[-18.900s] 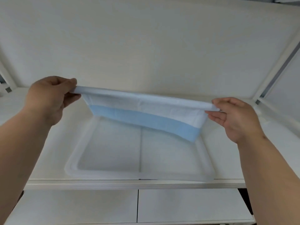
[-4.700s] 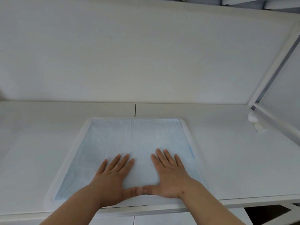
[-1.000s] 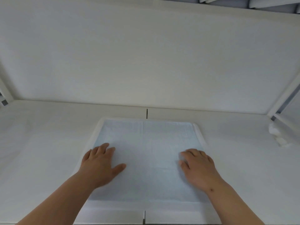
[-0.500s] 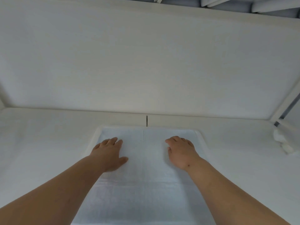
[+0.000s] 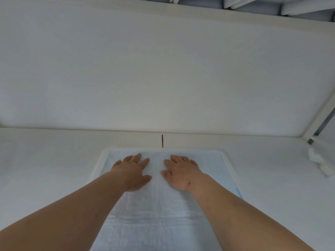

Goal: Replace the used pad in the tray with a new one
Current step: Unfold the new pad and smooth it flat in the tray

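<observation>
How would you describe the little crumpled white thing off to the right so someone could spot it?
Start at the white tabletop and follow it to the far right edge, beside the angled frame post. The crumpled white wad lies there, lumpy, unlike the flat pad.

1. No text, label, brand, number or sign can be read anywhere in the view.
2. The pad (image 5: 157,214) shows only a plain quilted surface, with no print on it.
3. The white back panel (image 5: 163,78) at 12 o'clock carries no lettering.
</observation>
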Demonstrator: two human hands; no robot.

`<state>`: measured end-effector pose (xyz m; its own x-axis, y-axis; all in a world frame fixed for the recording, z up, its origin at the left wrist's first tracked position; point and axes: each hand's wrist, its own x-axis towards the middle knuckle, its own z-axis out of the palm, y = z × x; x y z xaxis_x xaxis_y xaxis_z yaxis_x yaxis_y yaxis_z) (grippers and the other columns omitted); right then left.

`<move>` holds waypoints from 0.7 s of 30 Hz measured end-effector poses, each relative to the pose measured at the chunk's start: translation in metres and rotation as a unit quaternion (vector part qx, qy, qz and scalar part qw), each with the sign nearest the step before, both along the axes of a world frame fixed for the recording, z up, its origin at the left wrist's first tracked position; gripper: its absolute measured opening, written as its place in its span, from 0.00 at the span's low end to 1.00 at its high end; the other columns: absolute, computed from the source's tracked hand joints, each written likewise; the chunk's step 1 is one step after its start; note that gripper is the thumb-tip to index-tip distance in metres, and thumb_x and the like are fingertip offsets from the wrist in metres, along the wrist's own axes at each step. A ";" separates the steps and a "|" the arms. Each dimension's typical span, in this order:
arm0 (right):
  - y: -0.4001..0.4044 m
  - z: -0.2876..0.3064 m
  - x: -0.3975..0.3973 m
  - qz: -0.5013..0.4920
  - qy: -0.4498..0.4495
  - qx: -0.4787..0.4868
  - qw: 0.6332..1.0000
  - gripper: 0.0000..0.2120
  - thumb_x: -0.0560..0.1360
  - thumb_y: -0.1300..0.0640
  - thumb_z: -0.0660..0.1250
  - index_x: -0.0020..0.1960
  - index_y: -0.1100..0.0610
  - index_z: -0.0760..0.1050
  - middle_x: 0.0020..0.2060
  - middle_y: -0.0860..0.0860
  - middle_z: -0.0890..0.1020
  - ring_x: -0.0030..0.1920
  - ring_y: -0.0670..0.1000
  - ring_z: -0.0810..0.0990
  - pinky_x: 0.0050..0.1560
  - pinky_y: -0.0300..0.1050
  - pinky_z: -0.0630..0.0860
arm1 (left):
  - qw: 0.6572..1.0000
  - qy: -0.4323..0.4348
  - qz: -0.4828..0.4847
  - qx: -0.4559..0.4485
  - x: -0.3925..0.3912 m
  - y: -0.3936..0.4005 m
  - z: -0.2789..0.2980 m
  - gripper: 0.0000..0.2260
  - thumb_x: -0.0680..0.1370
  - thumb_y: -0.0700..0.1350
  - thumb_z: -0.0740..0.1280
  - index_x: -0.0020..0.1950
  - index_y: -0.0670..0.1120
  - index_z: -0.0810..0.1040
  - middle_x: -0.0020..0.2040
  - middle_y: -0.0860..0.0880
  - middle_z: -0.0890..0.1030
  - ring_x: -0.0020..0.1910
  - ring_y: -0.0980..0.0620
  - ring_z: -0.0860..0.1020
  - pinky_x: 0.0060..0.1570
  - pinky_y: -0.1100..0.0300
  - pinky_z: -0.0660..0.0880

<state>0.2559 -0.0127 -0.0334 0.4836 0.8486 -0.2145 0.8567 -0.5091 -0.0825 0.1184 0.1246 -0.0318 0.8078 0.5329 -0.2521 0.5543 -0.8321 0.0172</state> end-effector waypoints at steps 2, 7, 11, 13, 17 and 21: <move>-0.006 -0.002 0.010 -0.019 0.002 0.000 1.000 0.29 0.80 0.36 0.46 0.78 0.46 0.54 0.79 0.50 0.52 0.77 0.56 0.50 0.75 0.59 0.50 | 1.000 -0.001 0.014 -0.004 -0.002 0.007 -0.002 0.32 0.78 0.67 0.51 0.79 0.58 0.45 0.80 0.52 0.44 0.78 0.49 0.46 0.76 0.46 0.49; -0.029 -0.005 0.034 -0.064 -0.016 0.010 0.998 0.29 0.79 0.36 0.46 0.76 0.46 0.57 0.78 0.48 0.55 0.77 0.56 0.52 0.74 0.59 0.53 | 0.998 0.001 0.055 -0.013 -0.013 0.027 -0.005 0.32 0.78 0.67 0.50 0.78 0.59 0.46 0.80 0.53 0.45 0.78 0.48 0.47 0.76 0.48 0.50; -0.049 -0.009 0.051 -0.144 -0.028 0.019 0.989 0.32 0.78 0.34 0.47 0.77 0.49 0.57 0.77 0.51 0.57 0.76 0.57 0.54 0.74 0.56 0.55 | 0.996 -0.001 0.081 -0.023 -0.016 0.037 -0.006 0.36 0.76 0.70 0.53 0.79 0.56 0.47 0.80 0.51 0.47 0.78 0.47 0.47 0.76 0.49 0.51; -0.057 -0.009 0.056 -0.190 -0.020 0.027 0.981 0.36 0.77 0.32 0.48 0.78 0.53 0.55 0.78 0.54 0.55 0.76 0.58 0.54 0.75 0.54 0.56 | 0.996 -0.004 0.088 -0.024 -0.016 0.039 -0.006 0.38 0.74 0.71 0.55 0.79 0.55 0.48 0.80 0.51 0.47 0.78 0.47 0.47 0.76 0.49 0.51; -0.061 -0.011 0.058 -0.226 0.005 0.033 0.974 0.42 0.76 0.31 0.49 0.79 0.58 0.49 0.78 0.57 0.51 0.78 0.57 0.49 0.76 0.51 0.52 | 0.995 -0.003 0.098 -0.021 -0.013 0.042 -0.007 0.41 0.73 0.72 0.55 0.79 0.54 0.48 0.80 0.51 0.47 0.78 0.47 0.47 0.76 0.49 0.51; -0.061 -0.020 0.059 -0.229 0.006 0.029 0.973 0.43 0.76 0.30 0.46 0.80 0.58 0.44 0.79 0.57 0.47 0.78 0.56 0.44 0.77 0.52 0.48 | 0.995 0.002 0.101 -0.023 -0.012 0.042 -0.009 0.41 0.73 0.73 0.54 0.79 0.55 0.47 0.80 0.52 0.46 0.78 0.48 0.46 0.76 0.49 0.50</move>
<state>0.3145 -0.0741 -0.0537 0.8114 0.5557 -0.1811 0.5402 -0.8314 -0.1305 0.1060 0.1668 -0.0407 0.6848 0.6714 -0.2834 0.7098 -0.7025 0.0510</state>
